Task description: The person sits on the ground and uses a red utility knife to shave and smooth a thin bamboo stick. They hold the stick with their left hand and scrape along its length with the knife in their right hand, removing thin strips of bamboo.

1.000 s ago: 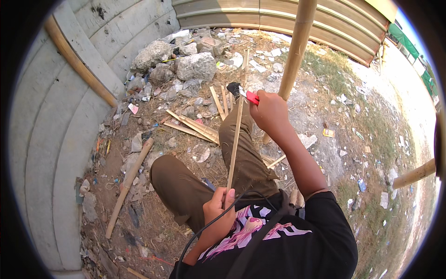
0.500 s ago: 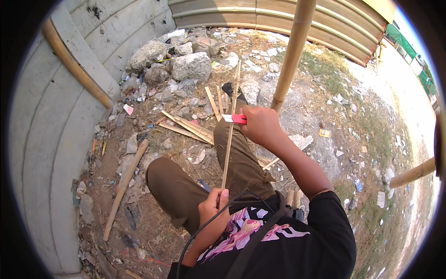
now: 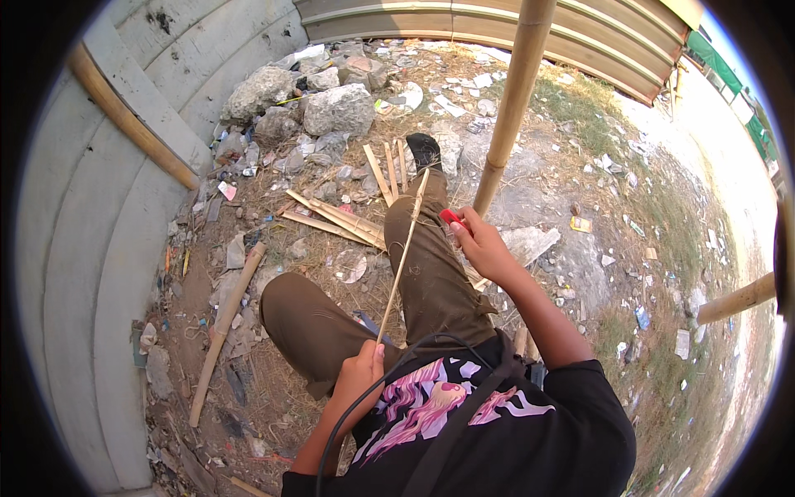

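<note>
Near my lap, my left hand is closed around the lower end of a thin, pale bamboo strip. The strip slants up and away in front of my right thigh, its far tip close to my shin. My right hand is closed on a red-handled knife, held just to the right of the strip and apart from it. Only the red end of the knife shows; its blade cannot be made out here. Beyond my right knee lie several split bamboo pieces.
An upright bamboo pole rises just beyond my right hand. Rocks are heaped against the grey wall. A loose bamboo stick lies at left. Litter and dry grass cover the ground, and a black cable crosses my left forearm.
My right hand has drawn back toward me and right, taking the knife off the strip. The strip's far end has come lower and nearer, and my left hand has shifted slightly left and down.
</note>
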Motion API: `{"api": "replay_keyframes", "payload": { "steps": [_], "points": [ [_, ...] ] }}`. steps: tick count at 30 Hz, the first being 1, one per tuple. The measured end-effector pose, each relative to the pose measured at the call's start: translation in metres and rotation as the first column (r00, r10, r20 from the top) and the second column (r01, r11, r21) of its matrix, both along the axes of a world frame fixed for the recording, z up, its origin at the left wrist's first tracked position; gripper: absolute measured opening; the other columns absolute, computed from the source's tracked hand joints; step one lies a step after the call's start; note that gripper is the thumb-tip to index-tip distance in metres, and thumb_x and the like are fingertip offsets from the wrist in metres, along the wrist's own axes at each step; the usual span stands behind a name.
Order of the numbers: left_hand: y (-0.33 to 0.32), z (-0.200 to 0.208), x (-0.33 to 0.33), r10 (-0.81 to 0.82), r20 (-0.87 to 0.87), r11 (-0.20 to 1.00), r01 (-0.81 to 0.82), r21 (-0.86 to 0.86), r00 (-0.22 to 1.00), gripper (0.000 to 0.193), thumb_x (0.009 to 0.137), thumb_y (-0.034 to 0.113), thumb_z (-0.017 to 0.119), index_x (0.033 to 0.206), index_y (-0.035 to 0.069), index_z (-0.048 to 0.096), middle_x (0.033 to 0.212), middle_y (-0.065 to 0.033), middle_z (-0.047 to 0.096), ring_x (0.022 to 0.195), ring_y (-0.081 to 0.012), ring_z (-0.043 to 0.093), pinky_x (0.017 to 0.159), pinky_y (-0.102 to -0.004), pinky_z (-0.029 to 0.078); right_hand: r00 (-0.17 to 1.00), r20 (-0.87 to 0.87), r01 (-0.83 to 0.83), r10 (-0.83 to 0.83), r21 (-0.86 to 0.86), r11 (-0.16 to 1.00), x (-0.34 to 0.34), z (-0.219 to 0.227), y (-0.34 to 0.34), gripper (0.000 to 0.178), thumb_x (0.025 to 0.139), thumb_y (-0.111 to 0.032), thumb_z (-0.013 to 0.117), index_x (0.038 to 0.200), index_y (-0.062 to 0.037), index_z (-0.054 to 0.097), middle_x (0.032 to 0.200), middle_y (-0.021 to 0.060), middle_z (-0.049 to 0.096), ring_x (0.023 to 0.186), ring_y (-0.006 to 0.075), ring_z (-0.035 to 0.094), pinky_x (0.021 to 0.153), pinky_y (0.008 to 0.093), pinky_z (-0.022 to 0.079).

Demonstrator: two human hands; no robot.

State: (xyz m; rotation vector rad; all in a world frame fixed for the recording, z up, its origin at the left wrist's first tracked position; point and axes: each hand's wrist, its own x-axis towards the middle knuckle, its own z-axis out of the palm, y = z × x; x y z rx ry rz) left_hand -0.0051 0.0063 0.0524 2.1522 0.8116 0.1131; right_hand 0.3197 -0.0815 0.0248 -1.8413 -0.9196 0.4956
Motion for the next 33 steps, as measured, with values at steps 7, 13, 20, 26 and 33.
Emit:
{"api": "replay_keyframes", "payload": {
  "steps": [7,13,20,26,33],
  "points": [
    [-0.007,-0.006,0.001,-0.099,-0.182,0.974,0.132,0.183,0.978,0.022,0.109,0.020,0.048,0.098,0.000,0.049,0.064,-0.0268,0.062,0.065,-0.0493,0.066,0.058,-0.0586,0.051,0.986,0.165,0.027,-0.017,-0.057,0.998,0.006,-0.013,0.019,0.031,0.110,-0.033,0.043,0.108,-0.0064,0.058,0.086,0.0270,0.066,0.084,0.0499,0.063,0.074,0.0551,0.047],
    [-0.009,-0.008,-0.004,-0.120,-0.173,0.961,0.159,0.227,0.978,0.022,0.108,0.019,0.048,0.096,0.001,0.049,0.062,-0.0245,0.062,0.060,-0.0469,0.066,0.054,-0.0563,0.051,0.961,0.277,0.040,0.001,-0.143,0.989,0.005,-0.013,0.033,0.029,0.110,-0.032,0.042,0.103,-0.0067,0.056,0.083,0.0279,0.066,0.084,0.0516,0.063,0.075,0.0597,0.047],
    [-0.010,-0.017,-0.004,-0.126,-0.140,0.954,0.158,0.255,0.982,0.021,0.108,0.019,0.050,0.094,0.002,0.048,0.059,-0.0222,0.060,0.058,-0.0449,0.066,0.052,-0.0545,0.051,0.972,0.228,-0.035,0.051,-0.075,0.997,0.011,-0.025,0.031,0.029,0.109,-0.032,0.045,0.103,-0.0065,0.057,0.082,0.0287,0.065,0.083,0.0520,0.063,0.074,0.0600,0.048],
    [-0.010,-0.020,0.000,-0.094,-0.141,0.966,0.124,0.226,0.986,0.022,0.108,0.019,0.050,0.094,0.002,0.048,0.059,-0.0221,0.060,0.057,-0.0448,0.065,0.051,-0.0548,0.051,0.942,0.307,-0.078,0.137,-0.196,0.978,-0.012,-0.019,0.027,0.027,0.108,-0.031,0.045,0.104,-0.0076,0.057,0.078,0.0271,0.065,0.079,0.0512,0.064,0.073,0.0611,0.049],
    [-0.011,-0.024,0.006,-0.068,-0.161,0.960,0.109,0.259,0.985,0.022,0.107,0.021,0.051,0.094,0.003,0.048,0.058,-0.0228,0.060,0.057,-0.0455,0.065,0.050,-0.0554,0.050,0.952,0.288,0.120,-0.098,-0.060,0.991,-0.002,-0.027,0.035,0.026,0.109,-0.032,0.046,0.100,-0.0089,0.055,0.073,0.0269,0.062,0.074,0.0506,0.063,0.067,0.0586,0.047]
  ]
}}
